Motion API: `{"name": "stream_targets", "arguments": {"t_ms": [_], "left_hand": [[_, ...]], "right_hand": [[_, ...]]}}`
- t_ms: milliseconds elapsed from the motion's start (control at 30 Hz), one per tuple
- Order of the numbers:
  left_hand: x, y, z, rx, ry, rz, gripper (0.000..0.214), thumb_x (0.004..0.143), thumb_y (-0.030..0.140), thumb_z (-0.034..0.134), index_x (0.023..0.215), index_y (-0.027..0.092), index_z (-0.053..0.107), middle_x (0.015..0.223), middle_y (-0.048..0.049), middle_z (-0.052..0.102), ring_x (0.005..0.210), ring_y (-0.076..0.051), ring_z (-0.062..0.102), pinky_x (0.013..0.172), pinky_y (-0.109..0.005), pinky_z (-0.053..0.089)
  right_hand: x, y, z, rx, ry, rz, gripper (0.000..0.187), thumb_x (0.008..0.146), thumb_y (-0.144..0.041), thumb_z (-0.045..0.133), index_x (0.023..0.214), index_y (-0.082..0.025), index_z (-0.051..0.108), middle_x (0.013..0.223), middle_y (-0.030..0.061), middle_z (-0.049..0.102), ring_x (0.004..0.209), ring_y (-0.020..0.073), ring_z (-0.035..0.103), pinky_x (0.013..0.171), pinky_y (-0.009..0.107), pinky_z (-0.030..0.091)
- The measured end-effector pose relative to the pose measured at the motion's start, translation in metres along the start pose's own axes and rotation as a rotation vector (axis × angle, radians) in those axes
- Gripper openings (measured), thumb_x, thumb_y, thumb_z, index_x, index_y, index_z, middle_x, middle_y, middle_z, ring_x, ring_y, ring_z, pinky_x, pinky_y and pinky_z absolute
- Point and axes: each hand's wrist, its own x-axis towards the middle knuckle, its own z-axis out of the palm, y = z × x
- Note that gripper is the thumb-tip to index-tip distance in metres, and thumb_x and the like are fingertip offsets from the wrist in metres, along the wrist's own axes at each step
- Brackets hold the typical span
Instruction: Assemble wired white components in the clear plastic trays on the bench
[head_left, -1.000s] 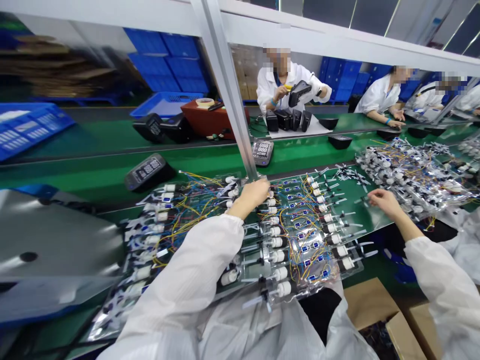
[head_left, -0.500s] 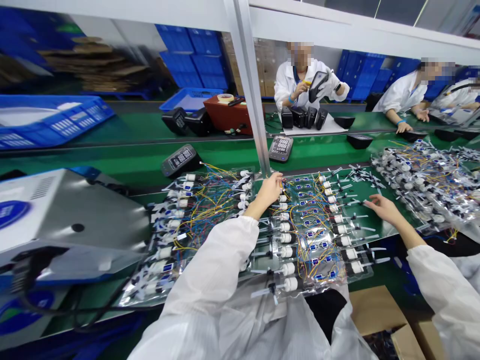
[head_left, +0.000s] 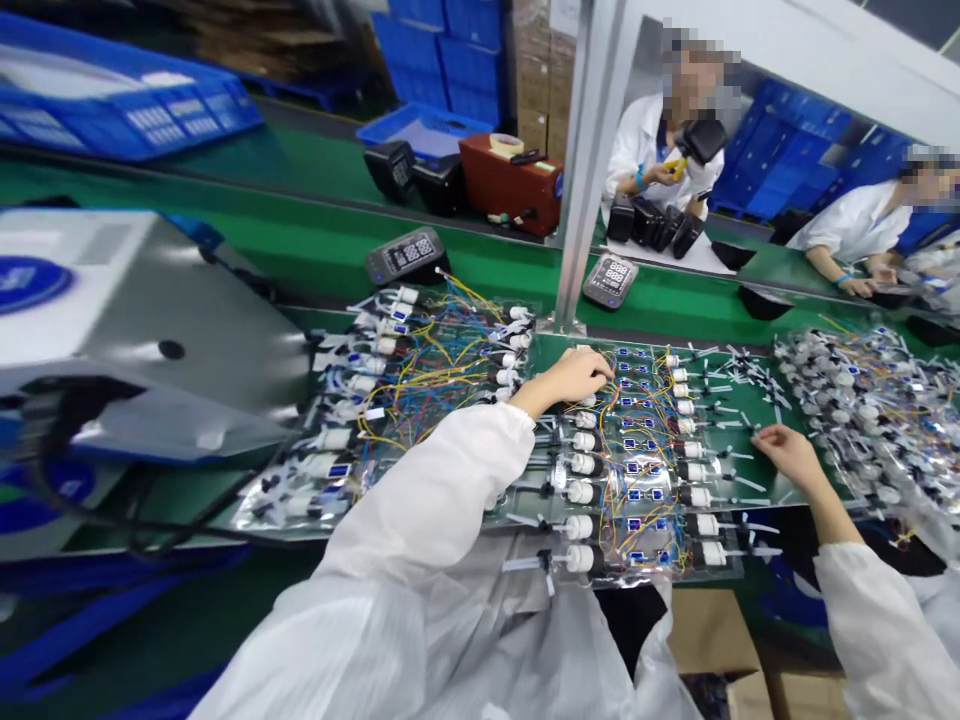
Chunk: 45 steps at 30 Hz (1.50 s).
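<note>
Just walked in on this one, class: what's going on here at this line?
A person in a white coat works over rows of clear plastic packs of white-capped parts with coloured wires and small blue boards, laid on a green conveyor belt. Their left hand rests on the packs; their right hand is open beside a heap of more packs. Across the line, a co-worker holds a black device.
</note>
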Motion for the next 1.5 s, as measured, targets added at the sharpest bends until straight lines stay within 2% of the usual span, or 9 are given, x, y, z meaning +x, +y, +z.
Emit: {"name": "stream_targets", "arguments": {"t_ms": [167, 433, 667, 833, 967, 1067, 1200, 1367, 1500], "left_hand": [[-0.004, 0.005, 0.006, 0.059, -0.007, 0.006, 0.036, 0.102, 0.033, 0.048, 0.101, 0.025, 0.083, 0.130, -0.0074, 0.071, 0.125, -0.028, 0.057, 0.113, -0.045, 0.040], [-0.007, 0.008, 0.002, 0.193, 0.068, -0.042, 0.025, 0.099, 0.034, 0.062, 0.114, 0.023, 0.078, 0.129, -0.0111, 0.067, 0.124, -0.031, 0.054, 0.106, -0.047, 0.039], [-0.014, 0.013, -0.011, 0.407, 0.212, -0.302, 0.059, 0.080, 0.064, 0.082, 0.110, 0.013, 0.078, 0.133, -0.0226, 0.063, 0.131, -0.044, 0.047, 0.109, -0.054, 0.037], [-0.012, 0.021, -0.013, 0.475, 0.184, -0.393, 0.071, 0.081, 0.074, 0.076, 0.114, 0.011, 0.079, 0.136, -0.0241, 0.062, 0.128, -0.043, 0.050, 0.109, -0.053, 0.036], [-0.010, 0.030, -0.015, 0.549, 0.140, -0.450, 0.067, 0.086, 0.073, 0.071, 0.113, 0.012, 0.079, 0.129, -0.0229, 0.067, 0.120, -0.040, 0.056, 0.108, -0.053, 0.034], [-0.011, 0.031, -0.015, 0.549, 0.089, -0.460, 0.062, 0.088, 0.072, 0.070, 0.107, 0.014, 0.081, 0.123, -0.0213, 0.070, 0.113, -0.038, 0.061, 0.107, -0.053, 0.034], [-0.016, 0.026, -0.010, 0.545, 0.120, -0.352, 0.054, 0.089, 0.067, 0.073, 0.100, 0.014, 0.081, 0.119, -0.0197, 0.070, 0.112, -0.037, 0.062, 0.103, -0.052, 0.037], [-0.017, 0.019, -0.003, 0.408, 0.238, -0.261, 0.044, 0.089, 0.054, 0.079, 0.109, 0.015, 0.080, 0.124, -0.0198, 0.069, 0.116, -0.037, 0.062, 0.103, -0.053, 0.041], [-0.010, 0.013, 0.001, 0.192, 0.262, -0.201, 0.025, 0.099, 0.036, 0.067, 0.112, 0.018, 0.080, 0.125, -0.0161, 0.074, 0.116, -0.033, 0.067, 0.106, -0.050, 0.046]], "right_hand": [[0.007, 0.004, 0.004, -0.106, -0.033, -0.008, 0.066, 0.070, -0.075, 0.072, 0.109, -0.022, 0.074, 0.082, 0.0075, 0.076, 0.069, 0.0260, 0.070, 0.068, 0.040, 0.058], [0.023, -0.010, 0.012, -0.110, 0.028, -0.003, 0.056, 0.074, -0.079, 0.060, 0.078, -0.024, 0.071, 0.081, 0.0139, 0.076, 0.078, 0.0341, 0.071, 0.079, 0.051, 0.058], [0.034, -0.038, -0.007, 0.136, -0.001, -0.020, 0.050, 0.065, -0.074, 0.077, 0.080, -0.027, 0.070, 0.066, 0.0104, 0.070, 0.056, 0.0323, 0.067, 0.061, 0.053, 0.058], [0.047, -0.102, -0.036, 0.476, 0.130, -0.109, 0.026, 0.083, -0.066, 0.070, 0.097, -0.045, 0.066, 0.079, 0.0023, 0.073, 0.065, 0.0283, 0.067, 0.053, 0.046, 0.055], [0.042, -0.192, -0.049, 1.127, -0.163, -0.130, 0.013, 0.082, -0.043, 0.083, 0.091, -0.040, 0.073, 0.090, 0.0019, 0.076, 0.069, 0.0217, 0.063, 0.051, 0.037, 0.051], [0.035, -0.253, -0.032, 1.347, -0.237, -0.087, 0.027, 0.078, -0.024, 0.086, 0.099, -0.038, 0.075, 0.111, -0.0003, 0.080, 0.076, 0.0163, 0.064, 0.055, 0.029, 0.050], [0.032, -0.301, 0.018, 1.346, -0.343, -0.034, 0.032, 0.071, -0.027, 0.096, 0.094, -0.027, 0.073, 0.090, -0.0017, 0.076, 0.064, 0.0080, 0.057, 0.055, 0.023, 0.049], [0.035, -0.330, 0.077, 1.237, -0.434, -0.084, 0.038, 0.069, -0.045, 0.097, 0.085, -0.022, 0.071, 0.065, -0.0059, 0.055, 0.059, 0.0077, 0.050, 0.056, 0.023, 0.050], [0.042, -0.336, 0.106, 1.172, -0.412, -0.114, 0.043, 0.063, -0.048, 0.098, 0.083, -0.021, 0.070, 0.072, -0.0012, 0.066, 0.070, 0.0129, 0.064, 0.071, 0.029, 0.060]]}}
